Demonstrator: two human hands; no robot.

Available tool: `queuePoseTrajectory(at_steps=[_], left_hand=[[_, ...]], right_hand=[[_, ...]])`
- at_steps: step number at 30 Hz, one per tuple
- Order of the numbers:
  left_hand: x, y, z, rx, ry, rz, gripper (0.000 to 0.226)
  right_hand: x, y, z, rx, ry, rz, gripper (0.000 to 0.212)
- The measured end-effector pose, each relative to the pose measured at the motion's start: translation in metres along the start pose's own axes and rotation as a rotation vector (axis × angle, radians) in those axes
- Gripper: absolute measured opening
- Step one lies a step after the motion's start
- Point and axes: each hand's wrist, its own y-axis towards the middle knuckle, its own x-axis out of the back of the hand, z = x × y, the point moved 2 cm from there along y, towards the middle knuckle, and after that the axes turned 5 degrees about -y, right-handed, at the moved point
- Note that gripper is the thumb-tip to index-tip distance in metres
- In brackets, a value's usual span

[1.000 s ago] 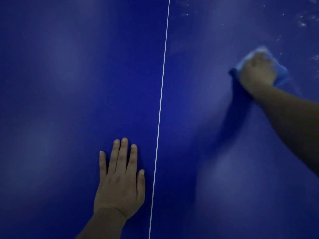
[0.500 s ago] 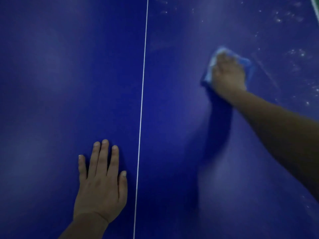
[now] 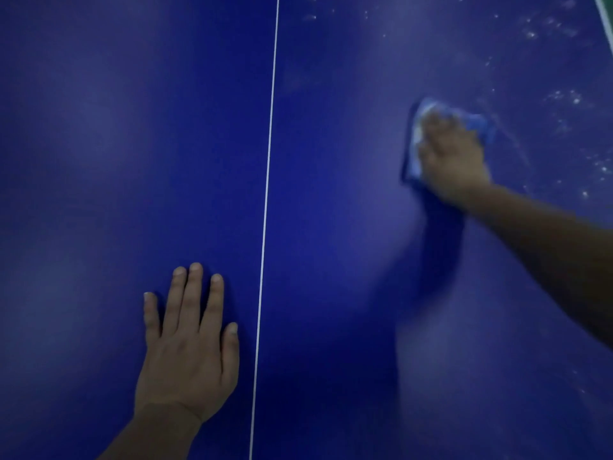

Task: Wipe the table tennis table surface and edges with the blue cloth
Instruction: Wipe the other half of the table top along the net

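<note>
On the near half of the table (image 3: 99, 161), the left hand (image 3: 187, 346) lies flat, fingers straight and slightly spread, palm down just left of the white centre line (image 3: 267, 194); it holds nothing and appears to serve as a brace. Right of the line and farther out, the right hand (image 3: 451, 154) is stretched forward on top of the cloth (image 3: 477, 122), pressing it to the surface. Motion blur hides whether the fingers lie flat over the cloth or curl into its folds, so the exact grip cannot be told; contact with the cloth is plain. The cloth is bunched, showing as a pale blue margin at the hand's far and left sides. Beyond and to the right, pale specks (image 3: 564, 101) of dust or residue dot the surface up to the far right corner, where a sliver of table edge (image 3: 605, 18) is visible.

Handling, as judged: the cloth is light, soft and limp, and it will fold or creep under a sliding palm. It is best held with a broad flat hand over its middle, fingertips pinning the leading edge. The speckled zone and the edges look unwiped.
</note>
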Motion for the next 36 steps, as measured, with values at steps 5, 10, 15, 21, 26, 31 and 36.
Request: queuePoseTrajectory(at_steps=[5, 10, 15, 21, 26, 31, 36], left_hand=[[0.001, 0.0, -0.001, -0.015, -0.033, 0.0, 0.062], [0.002, 0.001, -0.003, -0.009, -0.05, 0.009, 0.06], [0.003, 0.0, -0.003, 0.003, -0.063, 0.012, 0.06], [0.004, 0.0, -0.004, 0.004, -0.062, 0.002, 0.06], [0.004, -0.001, -0.004, 0.008, -0.088, -0.008, 0.063], [0.008, -0.001, -0.004, 0.019, -0.106, 0.04, 0.066], [0.01, -0.001, -0.004, 0.026, -0.094, 0.056, 0.068]], right_hand=[[0.009, -0.022, 0.001, -0.34, 0.166, 0.046, 0.062], [0.002, -0.214, 0.074, 0.29, 0.055, 0.017, 0.058], [0.002, -0.145, 0.041, 0.089, 0.058, -0.011, 0.06], [0.019, -0.038, 0.132, -0.624, 0.247, -0.004, 0.059], [0.033, -0.18, 0.282, 0.022, 0.253, 0.039, 0.059], [0.01, -0.303, 0.176, -0.238, 0.147, 0.099, 0.059], [0.012, -0.26, 0.135, -0.85, 0.266, 0.158, 0.066]])
